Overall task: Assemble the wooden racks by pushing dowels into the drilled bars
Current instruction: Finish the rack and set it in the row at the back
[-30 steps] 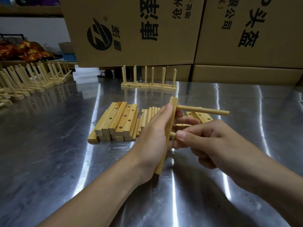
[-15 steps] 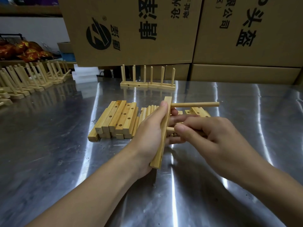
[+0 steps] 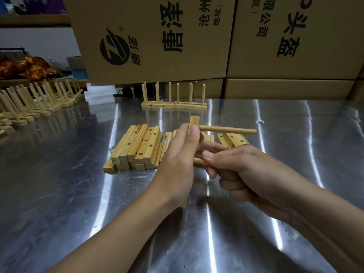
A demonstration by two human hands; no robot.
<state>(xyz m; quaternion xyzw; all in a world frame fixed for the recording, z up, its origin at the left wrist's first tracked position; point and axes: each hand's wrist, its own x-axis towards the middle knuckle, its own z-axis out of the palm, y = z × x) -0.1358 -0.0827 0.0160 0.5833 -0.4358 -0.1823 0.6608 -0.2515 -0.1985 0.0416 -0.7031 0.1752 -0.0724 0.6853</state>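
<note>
Middle of the frame: a pale, square-section wooden bar [image 3: 194,121] is held roughly upright, gripped in the left hand [image 3: 177,164], with the thumb pressed near its top end. The bar's lower end can just be seen poking out under the palm. One round, light wooden dowel [image 3: 228,130] is already seated in the bar near the top and sticks out sideways toward the right of the frame.

A second short wooden dowel [image 3: 198,160] is pinched between thumb and forefinger of the right hand [image 3: 246,170], with the other fingers curled under. Its end is pointed at the bar's side, lower down. Whether the tip is in a hole can't be told, since that spot is covered by the left hand.

Behind the hands, a heap of loose drilled wooden bars [image 3: 137,148] is laid on the shiny steel worktop [image 3: 59,194], with a few more drilled blocks [image 3: 232,139] right of centre.

Further back, two finished three-peg racks [image 3: 157,104] are stood side by side. A row of assembled racks [image 3: 39,101] is lined up at the upper left. Big brown cardboard boxes [image 3: 157,46] with black print are stacked across the top.
</note>
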